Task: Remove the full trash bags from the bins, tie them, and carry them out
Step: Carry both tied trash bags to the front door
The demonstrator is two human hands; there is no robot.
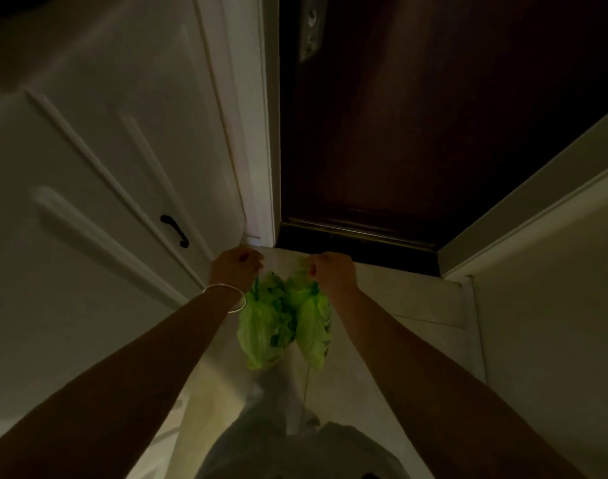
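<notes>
Two small green trash bags hang side by side in front of me. My left hand (pixel 236 267) grips the gathered neck of the left green bag (pixel 264 326); a thin bracelet circles that wrist. My right hand (pixel 332 273) grips the top of the right green bag (pixel 313 326). Both bags dangle above the pale floor, touching each other. A thin green string trails down from the right bag.
A dark brown door (pixel 434 126) stands shut straight ahead, its lock plate (pixel 311 29) near the top. White cabinet doors with a black handle (pixel 174 230) line the left. A white wall and baseboard (pixel 537 209) run along the right. The light is dim.
</notes>
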